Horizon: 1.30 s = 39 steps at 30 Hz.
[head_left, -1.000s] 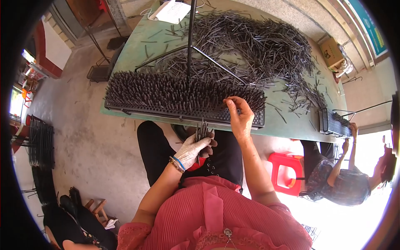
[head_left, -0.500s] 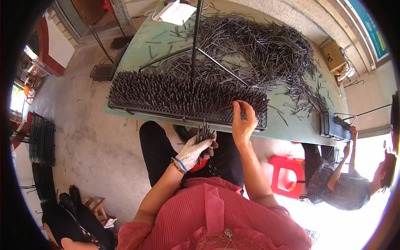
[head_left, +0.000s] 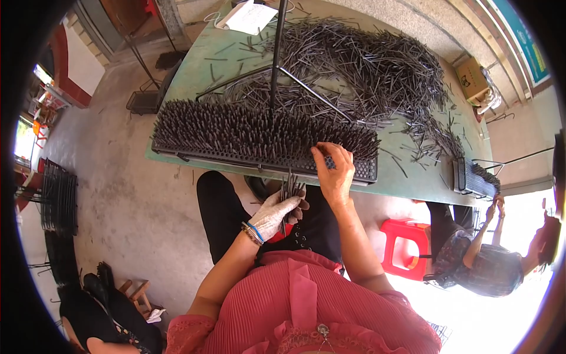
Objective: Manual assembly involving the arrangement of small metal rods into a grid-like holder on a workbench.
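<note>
My left hand (head_left: 277, 211), in a pale work glove, is closed around a bundle of thin dark strips (head_left: 290, 184) that point up toward the table edge. My bare right hand (head_left: 336, 171) is at the front of a long black perforated board (head_left: 236, 160), right of its middle. Its thumb and forefinger are bent together against the standing strips; what they pinch is too small to make out. Dense upright strips (head_left: 218, 127) fill most of the board like bristles. Rows of bare holes show along the front edge and at the right end.
A big heap of loose strips (head_left: 377, 65) covers the green table (head_left: 203, 65) behind the board. A black pole (head_left: 277, 53) with braces rises from the board. On the right, another person (head_left: 486, 265) works at a similar board (head_left: 474, 180), near a red stool (head_left: 407, 249).
My right hand has moved a little left along the board, and the strip seen at its fingertips no longer shows clearly. My left hand stays put with its bundle.
</note>
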Motion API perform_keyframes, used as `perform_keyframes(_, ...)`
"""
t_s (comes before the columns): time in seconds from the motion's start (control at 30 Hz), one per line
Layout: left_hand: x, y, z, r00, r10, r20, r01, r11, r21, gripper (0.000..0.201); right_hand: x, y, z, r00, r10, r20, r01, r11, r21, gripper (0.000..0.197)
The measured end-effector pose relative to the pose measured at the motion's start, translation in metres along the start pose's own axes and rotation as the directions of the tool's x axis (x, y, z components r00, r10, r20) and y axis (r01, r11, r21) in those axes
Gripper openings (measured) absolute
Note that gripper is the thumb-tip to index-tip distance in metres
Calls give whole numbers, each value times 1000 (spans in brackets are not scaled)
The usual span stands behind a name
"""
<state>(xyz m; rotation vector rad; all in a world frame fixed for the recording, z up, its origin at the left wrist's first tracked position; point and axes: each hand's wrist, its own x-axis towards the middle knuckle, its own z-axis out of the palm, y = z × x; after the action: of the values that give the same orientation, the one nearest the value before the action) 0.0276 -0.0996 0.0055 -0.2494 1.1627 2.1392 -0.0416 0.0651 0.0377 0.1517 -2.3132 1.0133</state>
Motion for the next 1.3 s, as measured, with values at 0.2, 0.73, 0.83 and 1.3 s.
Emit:
perform_keyframes(0.2,2,-2,-2,1000,0,17,0,1000,11,28,2,6,-2,997,28,72,-30,999,24,18)
perform_keyframes(0.73,5,4,13,987,-41,157,65,987,-149,28,-2,21,1,995,68,-74,-55,985,161,37)
perform_keyframes(0.83,5,2,6,995,-104,-7,103,993,-50,24,-6,23,0,994,62,-88,-46,983,176,34)
perform_keyframes(1.3,-137,-76,-158,276,626,-730,-186,780,598,23,-6,29,14,989,-79,-124,94,988,119,31)
